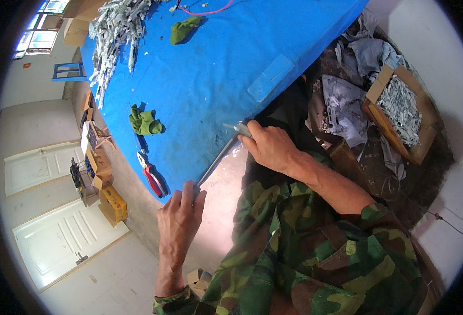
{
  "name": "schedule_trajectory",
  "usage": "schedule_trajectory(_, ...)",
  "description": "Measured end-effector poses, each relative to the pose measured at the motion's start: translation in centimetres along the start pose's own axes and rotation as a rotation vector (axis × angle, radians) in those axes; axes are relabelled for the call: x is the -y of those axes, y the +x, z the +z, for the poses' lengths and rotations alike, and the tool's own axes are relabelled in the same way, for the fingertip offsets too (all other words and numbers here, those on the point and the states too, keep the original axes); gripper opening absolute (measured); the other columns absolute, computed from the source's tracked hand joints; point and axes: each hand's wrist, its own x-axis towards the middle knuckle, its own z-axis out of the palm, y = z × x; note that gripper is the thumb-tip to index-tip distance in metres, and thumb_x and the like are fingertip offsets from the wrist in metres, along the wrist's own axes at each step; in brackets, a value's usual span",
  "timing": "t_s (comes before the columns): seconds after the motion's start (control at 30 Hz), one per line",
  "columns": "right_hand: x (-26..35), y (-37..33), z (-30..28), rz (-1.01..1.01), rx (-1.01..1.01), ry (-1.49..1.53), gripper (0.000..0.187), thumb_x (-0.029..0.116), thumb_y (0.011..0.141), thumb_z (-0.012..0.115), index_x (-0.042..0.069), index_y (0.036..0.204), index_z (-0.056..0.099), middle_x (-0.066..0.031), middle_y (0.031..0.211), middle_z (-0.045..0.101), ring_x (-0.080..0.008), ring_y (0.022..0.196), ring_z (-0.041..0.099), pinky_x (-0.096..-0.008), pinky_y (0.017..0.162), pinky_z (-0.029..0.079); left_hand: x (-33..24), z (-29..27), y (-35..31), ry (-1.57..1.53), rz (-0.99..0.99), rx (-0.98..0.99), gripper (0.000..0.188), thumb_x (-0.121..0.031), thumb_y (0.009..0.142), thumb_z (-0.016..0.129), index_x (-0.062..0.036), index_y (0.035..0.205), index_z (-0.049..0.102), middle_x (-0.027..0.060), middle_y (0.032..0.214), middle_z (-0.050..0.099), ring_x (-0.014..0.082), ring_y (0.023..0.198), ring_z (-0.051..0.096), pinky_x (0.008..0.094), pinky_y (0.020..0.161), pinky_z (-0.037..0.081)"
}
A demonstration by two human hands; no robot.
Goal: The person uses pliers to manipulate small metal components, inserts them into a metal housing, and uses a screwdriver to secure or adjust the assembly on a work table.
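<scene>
A thin, straight grey strip or rod runs slantwise between my hands at the near edge of the blue-covered table. My left hand is closed around its near end. My right hand is closed on a small grey tool at the far end. A thin pointed tip sticks out of this tool to the left, like a blade, though I cannot make out its exact kind. The right fingers hide where tool and strip meet. Left of the strip lie red-handled pliers.
A blue-handled tool lies partly under a crumpled green cloth; another green cloth lies farther back. Silvery strips are heaped at the far left. At right, a cardboard box of similar strips stands beside plastic bags.
</scene>
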Motion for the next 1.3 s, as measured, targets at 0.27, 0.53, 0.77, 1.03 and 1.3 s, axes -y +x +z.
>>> schedule_trajectory(0.27, -0.2, -0.1, 0.2, -0.037, -0.018, -0.06, 0.026, 0.02, 0.101, 0.067, 0.002, 0.092, 0.05, -0.0196, 0.06, 0.062, -0.0426, 0.057, 0.066, -0.0524, 0.051, 0.051, 0.7, -0.3, 0.4, -0.194, -0.028, 0.073, 0.018, -0.019, 0.1, 0.071, -0.005, 0.111, 0.066, 0.0137, 0.077, 0.067, 0.0292, 0.06, 0.067, 0.0412, 0.055, 0.053)
schedule_trajectory(0.53, -0.6, 0.0, 0.3, -0.055, -0.028, -0.053, 0.026, 0.019, 0.1, 0.068, 0.002, 0.093, 0.05, -0.0201, 0.061, 0.062, -0.0439, 0.058, 0.066, -0.0536, 0.052, 0.051, 1.2, -0.1, 0.9, -0.383, -0.071, 0.096, 0.018, -0.018, 0.102, 0.067, -0.0013, 0.107, 0.069, 0.0159, 0.07, 0.064, 0.0256, 0.055, 0.061, 0.0388, 0.054, 0.049)
schedule_trajectory(0.77, -0.6, -0.1, 0.2, -0.053, -0.032, -0.06, 0.026, 0.019, 0.099, 0.069, 0.002, 0.094, 0.051, -0.021, 0.062, 0.063, -0.0447, 0.059, 0.066, -0.0546, 0.053, 0.05, 1.2, 0.4, 0.8, -0.486, -0.121, 0.118, 0.023, -0.021, 0.103, 0.065, 0.0004, 0.109, 0.07, 0.0139, 0.064, 0.059, 0.0215, 0.053, 0.058, 0.036, 0.054, 0.047)
schedule_trajectory(1.03, 0.2, 0.1, -0.3, 0.032, 0.03, -0.08, 0.025, 0.022, 0.1, 0.067, 0.0, 0.093, 0.056, -0.0241, 0.072, 0.069, -0.0452, 0.068, 0.07, -0.0549, 0.06, 0.054, 1.1, 1.1, 0.5, -0.275, -0.021, 0.011, 0.021, -0.021, 0.099, 0.072, -0.0039, 0.11, 0.068, 0.016, 0.082, 0.07, 0.0357, 0.068, 0.071, 0.0441, 0.058, 0.055)
schedule_trajectory(1.3, 0.1, 0.2, -0.7, 0.041, 0.049, -0.047, 0.026, 0.022, 0.101, 0.066, -0.001, 0.093, 0.057, -0.025, 0.072, 0.069, -0.0464, 0.069, 0.069, -0.056, 0.062, 0.054, -0.3, 0.2, 0.3, 0.049, 0.026, -0.014, 0.021, -0.024, 0.096, 0.076, -0.0079, 0.1, 0.062, 0.0107, 0.074, 0.064, 0.0321, 0.062, 0.068, 0.0443, 0.051, 0.053)
